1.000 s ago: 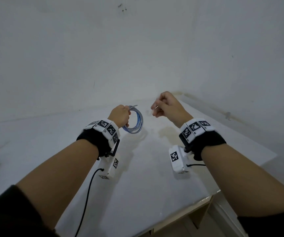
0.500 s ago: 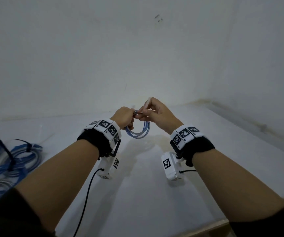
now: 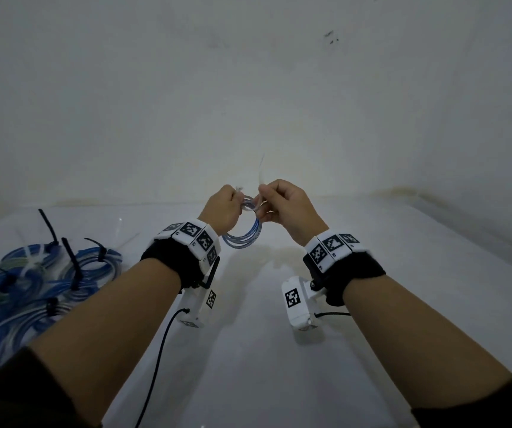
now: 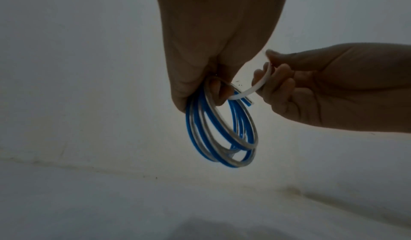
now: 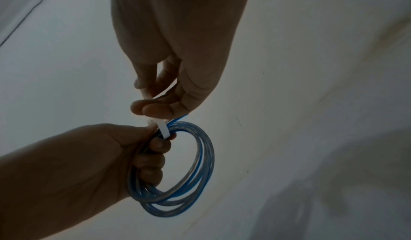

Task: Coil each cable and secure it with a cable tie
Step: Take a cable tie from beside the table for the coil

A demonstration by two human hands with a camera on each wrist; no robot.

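Observation:
My left hand grips a small coil of blue and clear cable, held up above the white table. Its fingers curl through the loops. My right hand pinches a white cable tie between thumb and fingers. The tie runs from those fingers into the top of the coil beside my left fingers. Its thin tail sticks up above my right hand in the head view.
A heap of blue coiled cables bound with black ties and white ties lies on the table at the left. White walls close off the back and the right side. Wrist cameras hang under both forearms.
My right hand has come in from the right and now meets the left hand at the coil, with the white tie at the coil's top. The head view has swung left, which brings the heap of cables into sight.

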